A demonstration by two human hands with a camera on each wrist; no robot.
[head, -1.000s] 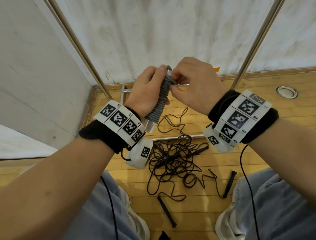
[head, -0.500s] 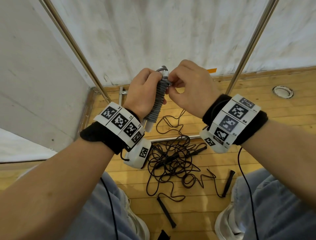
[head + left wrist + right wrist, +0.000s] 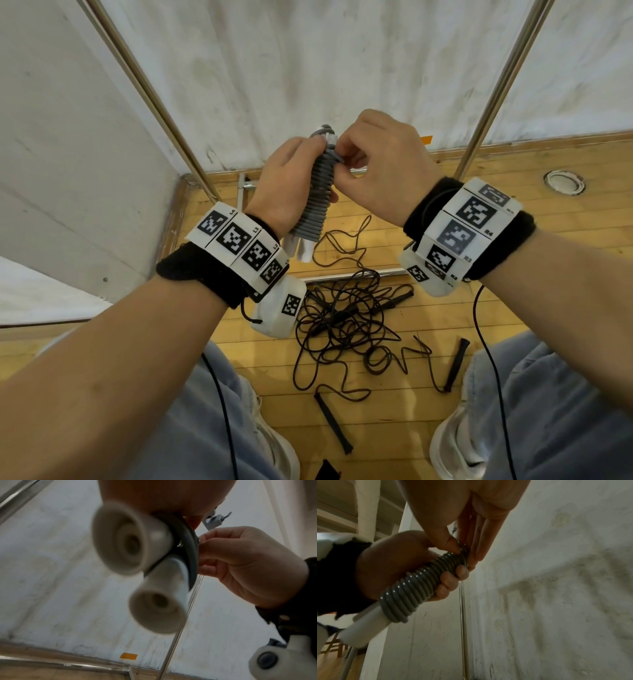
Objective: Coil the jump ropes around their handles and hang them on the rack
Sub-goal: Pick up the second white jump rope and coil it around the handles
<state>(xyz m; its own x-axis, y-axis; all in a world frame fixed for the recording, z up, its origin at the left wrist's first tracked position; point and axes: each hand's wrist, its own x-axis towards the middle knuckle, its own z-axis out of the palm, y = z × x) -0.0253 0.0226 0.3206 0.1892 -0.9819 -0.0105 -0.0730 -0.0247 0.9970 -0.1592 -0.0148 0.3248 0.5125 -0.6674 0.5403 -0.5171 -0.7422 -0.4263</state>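
A grey jump rope [image 3: 317,202] is wound in tight coils around its two white handles [image 3: 303,248]. My left hand [image 3: 287,185] grips the bundle [image 3: 412,588] upright in front of my chest. My right hand [image 3: 373,168] pinches the top turns of the coil [image 3: 462,551] between thumb and fingers. In the left wrist view the two white handle ends [image 3: 130,539] fill the middle, with the right hand [image 3: 240,561] beside them. The rack's metal poles [image 3: 503,78] stand to either side against the white wall.
A tangle of black jump ropes [image 3: 346,318] lies on the wooden floor between my feet, with black handles [image 3: 332,425] [image 3: 455,363] spread around it. The rack's base bar [image 3: 352,275] crosses the floor. A round metal floor fitting [image 3: 563,182] sits at the right.
Both hands have lifted the coiled grey rope a little higher and turned it more upright. The right hand's fingers have shifted on the top turns.
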